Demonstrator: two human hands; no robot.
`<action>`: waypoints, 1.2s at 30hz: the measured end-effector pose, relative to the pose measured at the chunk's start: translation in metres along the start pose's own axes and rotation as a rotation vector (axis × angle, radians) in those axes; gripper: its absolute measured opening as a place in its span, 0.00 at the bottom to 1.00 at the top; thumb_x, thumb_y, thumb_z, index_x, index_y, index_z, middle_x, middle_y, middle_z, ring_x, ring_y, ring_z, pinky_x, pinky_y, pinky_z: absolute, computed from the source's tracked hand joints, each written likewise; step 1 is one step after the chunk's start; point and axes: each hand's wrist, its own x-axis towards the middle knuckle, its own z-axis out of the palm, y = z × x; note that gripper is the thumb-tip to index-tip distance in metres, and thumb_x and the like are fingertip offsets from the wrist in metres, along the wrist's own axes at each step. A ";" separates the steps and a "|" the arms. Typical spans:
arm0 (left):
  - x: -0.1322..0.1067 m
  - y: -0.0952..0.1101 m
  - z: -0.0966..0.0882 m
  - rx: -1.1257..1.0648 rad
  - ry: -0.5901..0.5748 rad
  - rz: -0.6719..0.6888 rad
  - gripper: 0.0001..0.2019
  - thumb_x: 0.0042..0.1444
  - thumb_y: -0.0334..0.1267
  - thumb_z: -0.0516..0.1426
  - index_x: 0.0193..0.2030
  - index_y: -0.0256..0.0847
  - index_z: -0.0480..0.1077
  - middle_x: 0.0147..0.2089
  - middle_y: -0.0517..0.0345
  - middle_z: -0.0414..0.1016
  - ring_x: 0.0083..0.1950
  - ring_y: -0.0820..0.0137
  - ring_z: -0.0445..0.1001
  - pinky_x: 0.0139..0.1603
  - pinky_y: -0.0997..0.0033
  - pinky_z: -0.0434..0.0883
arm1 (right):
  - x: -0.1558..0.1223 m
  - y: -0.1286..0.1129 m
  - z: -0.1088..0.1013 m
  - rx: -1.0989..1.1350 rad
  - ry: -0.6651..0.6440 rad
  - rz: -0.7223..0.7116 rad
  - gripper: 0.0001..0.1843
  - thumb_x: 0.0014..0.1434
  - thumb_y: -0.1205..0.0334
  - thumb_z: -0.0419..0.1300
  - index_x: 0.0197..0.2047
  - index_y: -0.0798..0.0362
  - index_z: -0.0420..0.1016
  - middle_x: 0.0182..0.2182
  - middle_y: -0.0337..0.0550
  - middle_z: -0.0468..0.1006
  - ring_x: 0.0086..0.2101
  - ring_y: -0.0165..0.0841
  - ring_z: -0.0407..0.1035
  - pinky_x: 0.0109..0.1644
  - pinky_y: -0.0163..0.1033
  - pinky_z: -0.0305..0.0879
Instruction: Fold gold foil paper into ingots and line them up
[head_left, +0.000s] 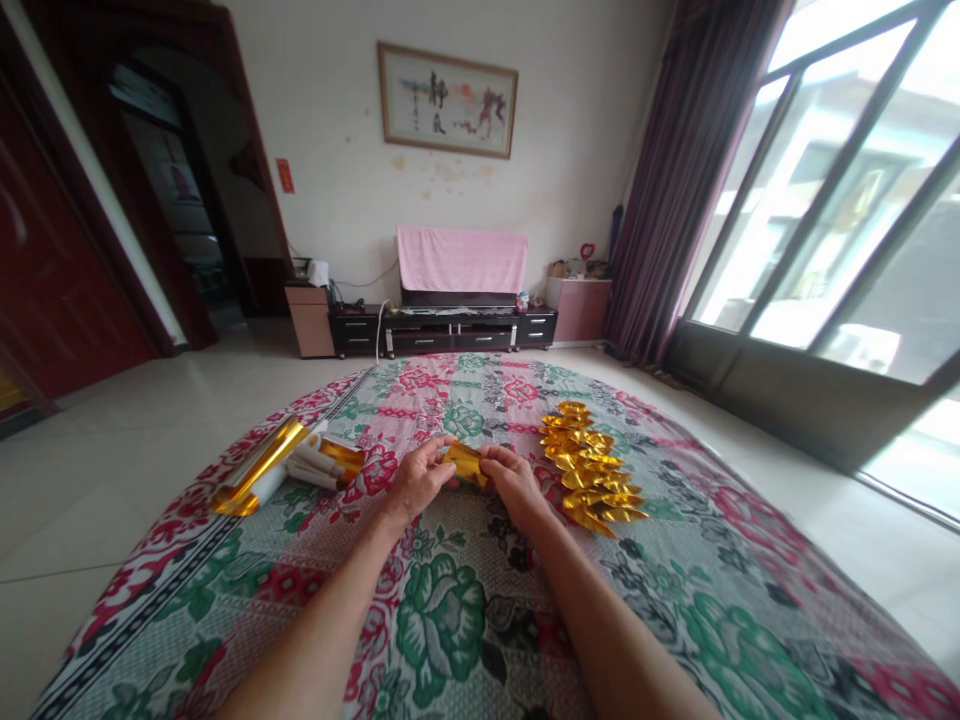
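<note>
A small piece of gold foil paper [465, 463] is pinched between both my hands above a floral cloth [450, 620]. My left hand [420, 478] grips its left end with curled fingers. My right hand [512, 478] holds its right end, fingers closed on it. To the right of my right hand lies a row of several folded gold foil pieces [589, 467]. To the left of my left hand lie rolled gold foil sheets [262, 468] with white backing.
The floral cloth covers the floor in front of me, with pale tiles [112, 450] around it. A low dark TV cabinet [450, 330] with a pink cover stands at the far wall. Purple curtains [675, 180] and large glass doors [847, 220] are on the right.
</note>
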 end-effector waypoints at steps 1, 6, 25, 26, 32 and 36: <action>0.000 0.000 0.000 -0.006 -0.003 0.000 0.22 0.48 0.36 0.56 0.52 0.37 0.64 0.31 0.59 0.74 0.27 0.73 0.74 0.31 0.74 0.69 | 0.000 0.000 0.000 0.002 0.001 -0.001 0.13 0.40 0.61 0.58 0.32 0.55 0.73 0.22 0.35 0.72 0.22 0.26 0.63 0.27 0.31 0.58; -0.001 0.000 -0.001 -0.043 -0.020 0.000 0.23 0.47 0.37 0.57 0.52 0.38 0.65 0.35 0.58 0.75 0.28 0.73 0.74 0.33 0.73 0.71 | 0.000 0.002 0.000 0.000 -0.002 -0.022 0.14 0.41 0.59 0.58 0.33 0.54 0.74 0.23 0.36 0.74 0.24 0.28 0.65 0.29 0.33 0.61; 0.000 -0.007 -0.003 -0.024 -0.035 0.027 0.18 0.48 0.38 0.57 0.46 0.37 0.69 0.38 0.55 0.77 0.35 0.69 0.76 0.35 0.71 0.73 | 0.000 0.001 -0.002 0.021 -0.029 -0.015 0.13 0.42 0.56 0.61 0.31 0.55 0.72 0.24 0.37 0.73 0.23 0.27 0.64 0.28 0.32 0.61; 0.000 -0.006 -0.003 -0.032 -0.042 0.023 0.18 0.47 0.39 0.57 0.46 0.36 0.69 0.38 0.55 0.77 0.36 0.68 0.76 0.35 0.71 0.73 | 0.000 0.001 -0.002 0.019 -0.029 -0.012 0.13 0.43 0.55 0.61 0.31 0.55 0.72 0.24 0.37 0.73 0.23 0.28 0.64 0.28 0.33 0.62; 0.000 -0.006 -0.004 -0.055 -0.085 0.028 0.18 0.48 0.39 0.58 0.47 0.37 0.69 0.40 0.54 0.76 0.39 0.67 0.76 0.39 0.69 0.73 | -0.002 -0.001 -0.002 0.033 -0.041 0.000 0.13 0.43 0.54 0.61 0.30 0.54 0.71 0.23 0.37 0.73 0.24 0.29 0.65 0.29 0.33 0.62; 0.000 -0.008 -0.005 -0.038 -0.088 0.032 0.17 0.48 0.38 0.57 0.46 0.37 0.70 0.41 0.54 0.77 0.37 0.68 0.76 0.39 0.69 0.73 | -0.002 -0.001 -0.003 0.048 -0.061 0.001 0.12 0.43 0.54 0.60 0.29 0.53 0.70 0.24 0.37 0.73 0.25 0.29 0.66 0.29 0.33 0.61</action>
